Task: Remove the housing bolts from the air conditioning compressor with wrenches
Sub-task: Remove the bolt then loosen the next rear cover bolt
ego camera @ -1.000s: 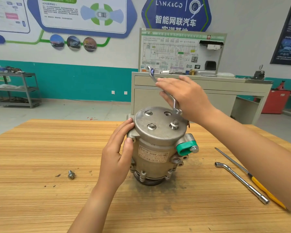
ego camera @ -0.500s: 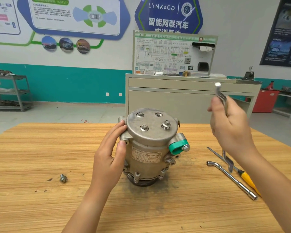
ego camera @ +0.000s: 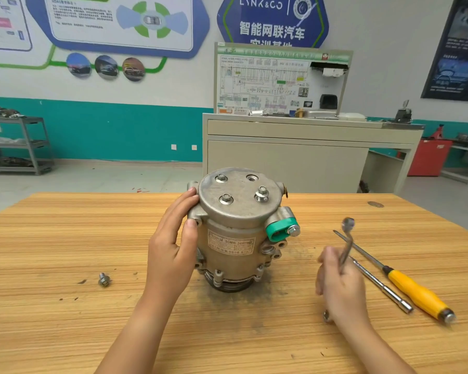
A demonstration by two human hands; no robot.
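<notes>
The grey metal compressor [ego camera: 235, 233] stands upright on the wooden table [ego camera: 65, 319]. Its round top cover carries three bolts; the right one [ego camera: 262, 194] stands raised, and one hole [ego camera: 251, 178] is bare. My left hand [ego camera: 170, 252] rests on the compressor's left side, fingers straight, thumb against the housing. My right hand [ego camera: 341, 287] grips a silver wrench [ego camera: 346, 241] low over the table, right of the compressor. One wrench end sticks up, the other shows below my palm. A loose bolt [ego camera: 104, 279] lies on the table to the left.
A long L-shaped socket wrench [ego camera: 384, 287] and a yellow-handled screwdriver [ego camera: 416, 292] lie on the table just right of my right hand. A green-capped port [ego camera: 278, 230] juts from the compressor's right side. A beige cabinet [ego camera: 295, 157] stands behind the table.
My right hand lifted the wrench off the compressor's top, swung it right and lowered it to just above the table. My left hand has stayed on the compressor's side.
</notes>
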